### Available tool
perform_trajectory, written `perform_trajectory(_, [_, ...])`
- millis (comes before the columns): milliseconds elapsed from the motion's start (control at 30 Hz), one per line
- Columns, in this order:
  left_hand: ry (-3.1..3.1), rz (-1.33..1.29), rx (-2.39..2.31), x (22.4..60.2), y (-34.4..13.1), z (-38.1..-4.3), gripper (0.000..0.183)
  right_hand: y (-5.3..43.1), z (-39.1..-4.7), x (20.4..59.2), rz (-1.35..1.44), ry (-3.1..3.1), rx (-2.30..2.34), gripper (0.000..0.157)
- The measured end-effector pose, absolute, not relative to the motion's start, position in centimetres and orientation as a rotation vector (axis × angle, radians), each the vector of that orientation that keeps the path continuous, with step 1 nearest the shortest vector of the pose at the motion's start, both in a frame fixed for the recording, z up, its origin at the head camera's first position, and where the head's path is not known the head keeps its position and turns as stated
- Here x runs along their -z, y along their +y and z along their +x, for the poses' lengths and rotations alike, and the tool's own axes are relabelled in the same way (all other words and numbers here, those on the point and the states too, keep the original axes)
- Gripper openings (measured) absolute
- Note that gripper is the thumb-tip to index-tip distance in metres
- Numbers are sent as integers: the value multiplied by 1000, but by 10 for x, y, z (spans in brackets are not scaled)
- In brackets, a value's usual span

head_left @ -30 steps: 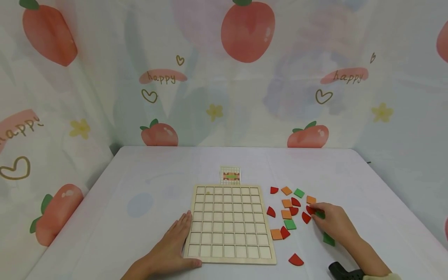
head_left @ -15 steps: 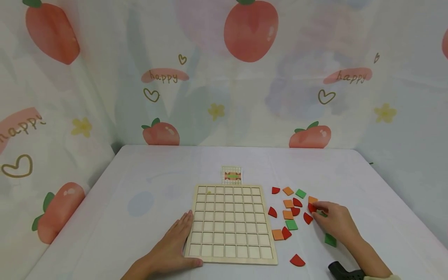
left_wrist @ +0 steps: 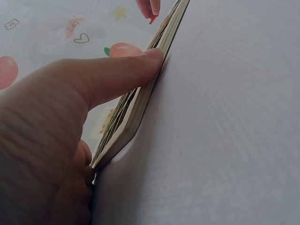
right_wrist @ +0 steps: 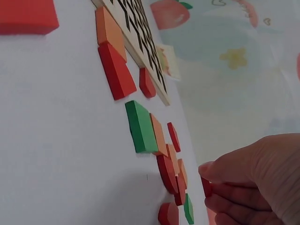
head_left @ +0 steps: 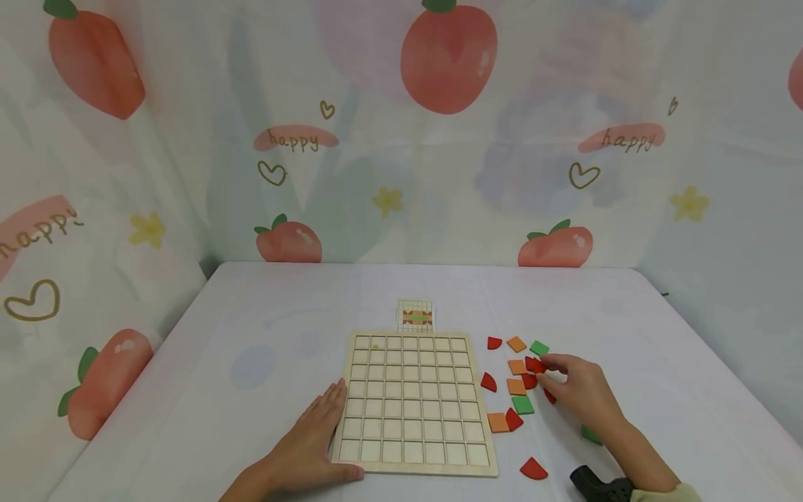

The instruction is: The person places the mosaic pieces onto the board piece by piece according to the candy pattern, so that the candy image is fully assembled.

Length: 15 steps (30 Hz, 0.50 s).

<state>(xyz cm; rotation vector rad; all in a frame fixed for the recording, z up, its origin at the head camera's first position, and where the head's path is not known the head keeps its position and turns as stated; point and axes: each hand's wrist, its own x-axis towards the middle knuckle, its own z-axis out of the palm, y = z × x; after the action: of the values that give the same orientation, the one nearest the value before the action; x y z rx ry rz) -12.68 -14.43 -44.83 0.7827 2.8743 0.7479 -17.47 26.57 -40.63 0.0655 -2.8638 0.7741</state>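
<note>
A wooden grid board (head_left: 414, 469) lies on the table, its squares bare. My left hand (head_left: 304, 443) rests at its lower left corner, straight fingers along the left edge and thumb on the front edge; the left wrist view shows the thumb (left_wrist: 126, 72) across that rim. My right hand (head_left: 583, 392) pinches a red quarter-circle tile (right_wrist: 206, 187) between thumb and fingers. It holds this tile over the loose pieces right of the board, where it overlaps another red tile in the head view. Part of a red tile (head_left: 550, 396) shows below the hand.
Orange square tiles (head_left: 516, 387), green square tiles (head_left: 523, 404) and red quarter-circles (head_left: 534, 468) lie scattered right of the board. A small pattern card (head_left: 415, 317) lies behind the board. A black device (head_left: 601, 484) sits at my right wrist.
My right hand has picked up the red quarter-circle tile and moved it left, toward the other loose pieces. My left hand stays on the board.
</note>
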Motion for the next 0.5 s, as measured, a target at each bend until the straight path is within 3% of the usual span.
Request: perform_trajectory(500, [2897, 783, -773, 452, -146, -128, 117, 230, -177, 408, 121, -2789, -856, 33])
